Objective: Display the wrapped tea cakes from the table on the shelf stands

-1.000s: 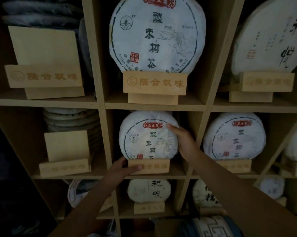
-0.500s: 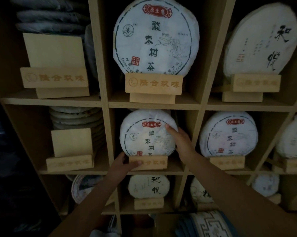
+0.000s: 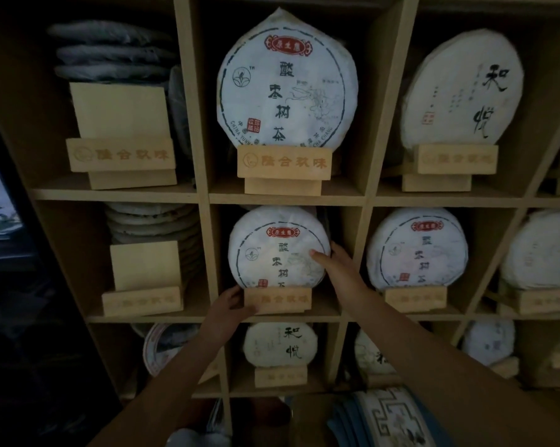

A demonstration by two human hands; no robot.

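Placement was the step judged to be in hand, with one wrapped tea cake being settled on its stand in the middle cell of the wooden shelf (image 3: 282,199). Furthest left of the hands, two empty stands (image 3: 121,155) (image 3: 142,300) were seen, one above the other, each backed by a stack of cakes lying flat. The left hand (image 3: 230,306) was curled round the left end of the wooden stand (image 3: 277,299), thumb on its front face and fingers seemingly behind, so that the stand was gripped and steadied. Directly above that hand the tea cake (image 3: 277,250) stood upright in the stand's slot, its printed face outward. At the cake's right edge the right hand (image 3: 336,264) was applied, thumb laid on the front of the wrapper and fingers hidden behind the rim, which was read as a light pinch. Above both hands a larger cake of the same print (image 3: 286,80) was already displayed; to the right of the right hand another matching cake (image 3: 417,248) sat on its own stand. The next move was judged to call for a gentle release of both hands once the cake leaned stably, without the stand being dragged forward; an empty stand to the left could then be served from the table, which was not in view.
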